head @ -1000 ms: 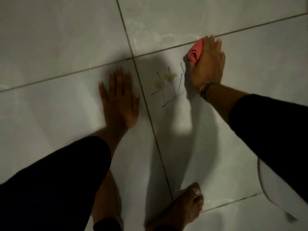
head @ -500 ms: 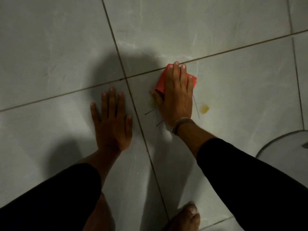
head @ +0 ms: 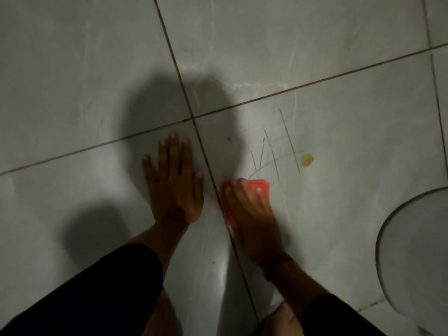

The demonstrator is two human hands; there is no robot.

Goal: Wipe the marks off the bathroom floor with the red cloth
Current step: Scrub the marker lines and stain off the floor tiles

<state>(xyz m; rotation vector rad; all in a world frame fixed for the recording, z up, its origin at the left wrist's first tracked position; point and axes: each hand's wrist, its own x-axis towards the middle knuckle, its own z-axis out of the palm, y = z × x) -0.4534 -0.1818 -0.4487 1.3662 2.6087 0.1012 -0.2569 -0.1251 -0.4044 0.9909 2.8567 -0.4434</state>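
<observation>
My right hand presses a folded red cloth flat on the grey floor tile, just right of a grout line. Most of the cloth is hidden under the fingers. Just beyond the cloth are several thin blue pen lines crossed by fainter curved strokes. A small yellow stain lies to the right of the lines. My left hand rests flat on the neighbouring tile, fingers spread, holding nothing.
Dark grout lines cross the floor between large grey tiles. The rounded white edge of a toilet or basin sits at the right. My bare feet are at the bottom edge. Shadows of my head and arms fall on the tiles.
My right hand has drawn the red cloth back toward me, from over the pen lines to just below them, uncovering fainter blue lines. The left hand stays planted.
</observation>
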